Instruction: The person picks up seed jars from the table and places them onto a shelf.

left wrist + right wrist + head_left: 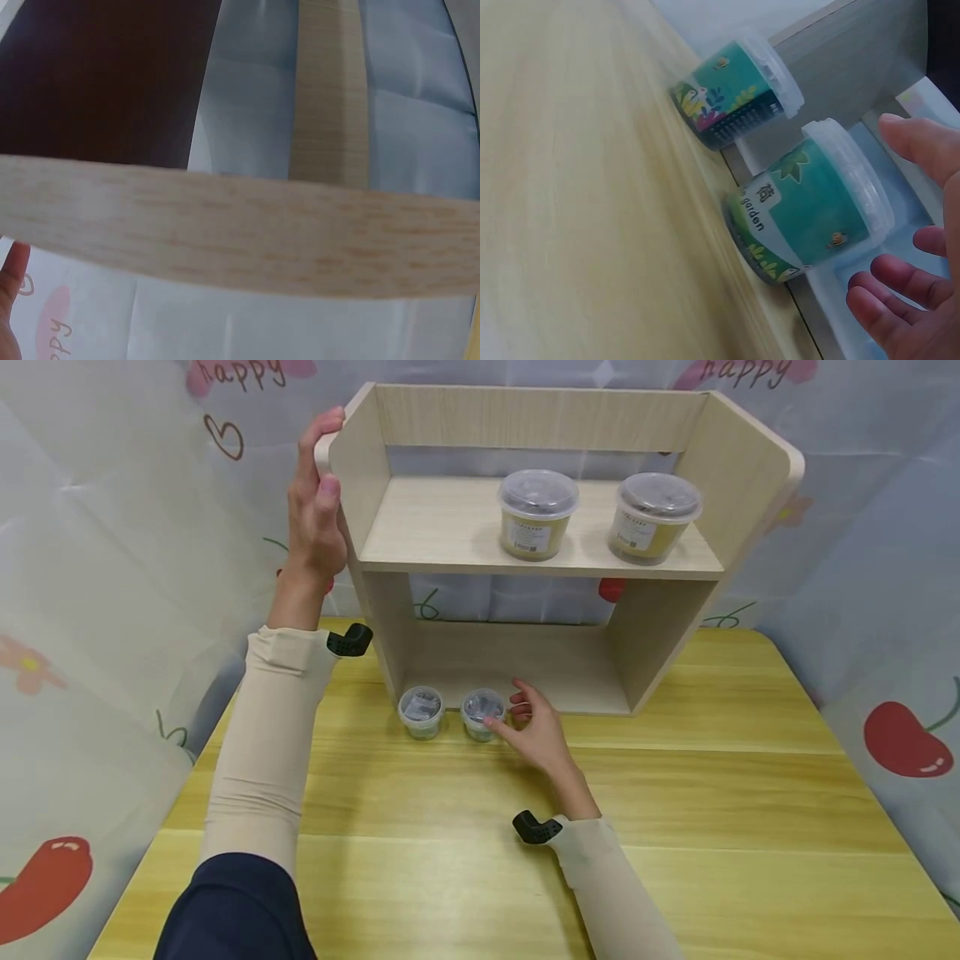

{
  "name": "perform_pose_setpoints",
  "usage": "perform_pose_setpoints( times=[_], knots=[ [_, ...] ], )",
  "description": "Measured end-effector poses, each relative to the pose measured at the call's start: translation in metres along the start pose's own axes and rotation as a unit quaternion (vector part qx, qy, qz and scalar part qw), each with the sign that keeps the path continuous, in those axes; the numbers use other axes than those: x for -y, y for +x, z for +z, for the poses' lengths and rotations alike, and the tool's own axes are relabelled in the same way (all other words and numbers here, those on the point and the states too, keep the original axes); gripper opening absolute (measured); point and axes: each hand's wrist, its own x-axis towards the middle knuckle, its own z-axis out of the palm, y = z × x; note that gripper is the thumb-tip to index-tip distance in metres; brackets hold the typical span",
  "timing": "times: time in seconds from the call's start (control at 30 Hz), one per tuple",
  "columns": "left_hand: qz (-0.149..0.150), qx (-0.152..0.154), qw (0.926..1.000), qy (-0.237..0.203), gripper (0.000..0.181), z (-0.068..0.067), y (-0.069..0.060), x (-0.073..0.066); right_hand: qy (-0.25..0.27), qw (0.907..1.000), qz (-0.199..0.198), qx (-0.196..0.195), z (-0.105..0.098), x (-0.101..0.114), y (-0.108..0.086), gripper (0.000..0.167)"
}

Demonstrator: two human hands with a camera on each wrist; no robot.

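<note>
My left hand (317, 518) holds the upper front edge of the left side panel of a pale wooden two-tier shelf (528, 568). Fingers (10, 289) of that hand show at the left of the left wrist view, by the panel's edge. On the table, against the shelf's lower front edge, stand two small lidded plastic tubs, a left tub (422, 713) and a right tub (482, 715). Both have green printed sides in the right wrist view. Beside the right tub (810, 202), my right hand (538, 737) has thumb and fingers spread, apart from the tub.
Two larger lidded tubs with yellowish contents, one near the middle (534, 537) and one to the right (647, 537), stand on the upper tier. The shelf sits at the back of a wood-grain table (720, 827). Printed cloth (862, 568) hangs behind and beside it.
</note>
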Motion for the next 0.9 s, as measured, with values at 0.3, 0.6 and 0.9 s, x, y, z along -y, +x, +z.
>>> perform_pose_setpoints(
  times=[0.3,0.6,0.9],
  knots=[
    [0.006,0.000,1.0000,0.005,0.097,-0.001,0.001,-0.001,-0.003,0.9999,-0.014,0.009,0.008,-0.004,0.000,0.082],
    [-0.006,-0.004,1.0000,-0.002,0.098,0.001,0.001,-0.005,-0.015,0.9996,-0.014,0.021,0.016,-0.010,0.001,0.084],
    [-0.018,-0.003,0.9998,0.005,0.099,0.001,0.000,-0.004,-0.014,0.9996,-0.004,0.025,0.021,-0.014,0.000,0.085]
  ],
)
